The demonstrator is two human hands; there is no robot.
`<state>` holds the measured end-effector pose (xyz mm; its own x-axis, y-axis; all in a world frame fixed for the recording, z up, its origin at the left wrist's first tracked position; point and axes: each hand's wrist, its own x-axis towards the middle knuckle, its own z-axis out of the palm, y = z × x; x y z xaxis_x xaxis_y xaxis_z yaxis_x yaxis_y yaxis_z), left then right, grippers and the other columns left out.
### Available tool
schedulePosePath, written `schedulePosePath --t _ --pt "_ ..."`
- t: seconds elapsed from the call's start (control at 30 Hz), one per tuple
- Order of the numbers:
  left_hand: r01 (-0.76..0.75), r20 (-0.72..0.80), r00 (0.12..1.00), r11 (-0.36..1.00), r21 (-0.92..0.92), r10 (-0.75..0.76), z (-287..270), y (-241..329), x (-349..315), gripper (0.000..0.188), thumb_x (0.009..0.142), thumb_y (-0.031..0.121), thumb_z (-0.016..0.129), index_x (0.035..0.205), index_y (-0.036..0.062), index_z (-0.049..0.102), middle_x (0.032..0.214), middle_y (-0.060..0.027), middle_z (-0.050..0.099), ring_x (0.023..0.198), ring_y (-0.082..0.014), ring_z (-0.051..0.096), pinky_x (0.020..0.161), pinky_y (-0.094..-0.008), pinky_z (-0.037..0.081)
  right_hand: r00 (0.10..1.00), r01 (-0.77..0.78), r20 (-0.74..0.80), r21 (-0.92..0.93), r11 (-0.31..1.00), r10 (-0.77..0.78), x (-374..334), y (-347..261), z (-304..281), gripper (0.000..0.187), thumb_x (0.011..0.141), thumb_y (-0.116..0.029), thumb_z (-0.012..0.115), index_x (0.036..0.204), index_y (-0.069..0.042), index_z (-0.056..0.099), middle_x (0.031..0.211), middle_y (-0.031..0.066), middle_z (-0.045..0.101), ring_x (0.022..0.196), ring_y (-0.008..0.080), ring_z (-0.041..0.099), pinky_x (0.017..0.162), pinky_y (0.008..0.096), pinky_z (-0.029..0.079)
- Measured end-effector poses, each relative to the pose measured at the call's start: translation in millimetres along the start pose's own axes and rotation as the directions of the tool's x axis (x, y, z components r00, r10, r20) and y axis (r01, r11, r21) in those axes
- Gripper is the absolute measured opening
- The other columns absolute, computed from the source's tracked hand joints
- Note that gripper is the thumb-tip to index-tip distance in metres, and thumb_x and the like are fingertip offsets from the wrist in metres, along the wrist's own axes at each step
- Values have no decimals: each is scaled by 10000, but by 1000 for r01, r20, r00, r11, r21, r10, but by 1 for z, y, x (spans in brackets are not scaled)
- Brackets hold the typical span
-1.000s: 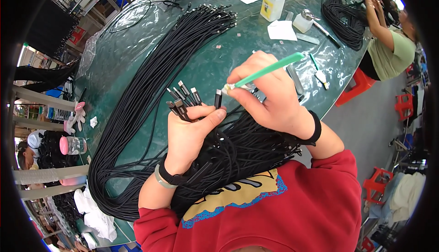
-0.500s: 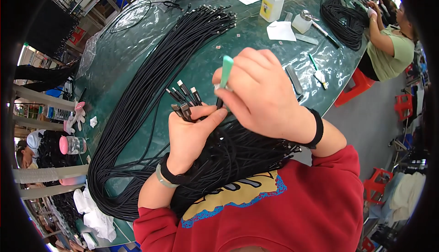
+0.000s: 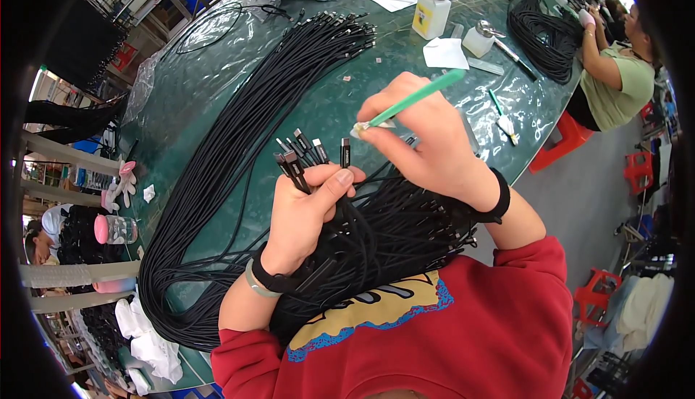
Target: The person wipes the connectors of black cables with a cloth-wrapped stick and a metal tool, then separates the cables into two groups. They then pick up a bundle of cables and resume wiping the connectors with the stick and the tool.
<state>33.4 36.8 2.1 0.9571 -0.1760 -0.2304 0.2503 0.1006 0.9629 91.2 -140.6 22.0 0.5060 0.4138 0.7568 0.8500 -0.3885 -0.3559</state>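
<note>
Black cable connectors [image 3: 293,169] fanned above the left hand [image 3: 300,214], held snugly by its curled fingers, with one plug [image 3: 345,154] upright at the thumb's tip. Just right of it, apart, a green stick [image 3: 420,99] with a whitish wad [image 3: 360,130], pinched between thumb and fingertips of the half-curled right hand [image 3: 428,142]. Below, loose black cables [image 3: 384,218]; leftward, a long cable bundle [image 3: 217,131] curving over the green tabletop [image 3: 326,99]; beyond, a white bottle [image 3: 431,15] near paper [image 3: 445,53].

Cable bundle [image 3: 217,167] on desk [image 3: 308,91], L side, running back to front. Connectors [image 3: 345,154] in L fingers [image 3: 334,188]; stick [image 3: 420,97] in R fingers [image 3: 391,149], just R of them. Btl [image 3: 431,17] behind R fingers, 2nd btl [image 3: 478,41] to its R, paper [image 3: 445,54] in front of 1st. Jar [image 3: 119,230] far L. More cables [image 3: 543,41] far back R, near co-worker [image 3: 619,77].
</note>
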Motion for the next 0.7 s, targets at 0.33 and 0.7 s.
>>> schedulePosePath --t 0.33,0.7 --pt "36 121 992 993 -114 -22 -2 3 -1 201 826 162 535 841 -28 599 661 -5 514 426 -10 273 386 -171 186 976 -216 5 144 966 218 -4 5 -3 183 670 -50 654 822 -20 557 730 78 531 680 197 524 599 284 413" --pt "-13 188 982 994 -108 33 -1 0 -7 204 830 182 540 862 -7 610 675 10 520 433 -5 274 391 -164 184 783 -489 280 -273 828 555 -36 47 -21 225 799 -169 541 932 10 572 797 92 582 714 174 564 648 299 441"
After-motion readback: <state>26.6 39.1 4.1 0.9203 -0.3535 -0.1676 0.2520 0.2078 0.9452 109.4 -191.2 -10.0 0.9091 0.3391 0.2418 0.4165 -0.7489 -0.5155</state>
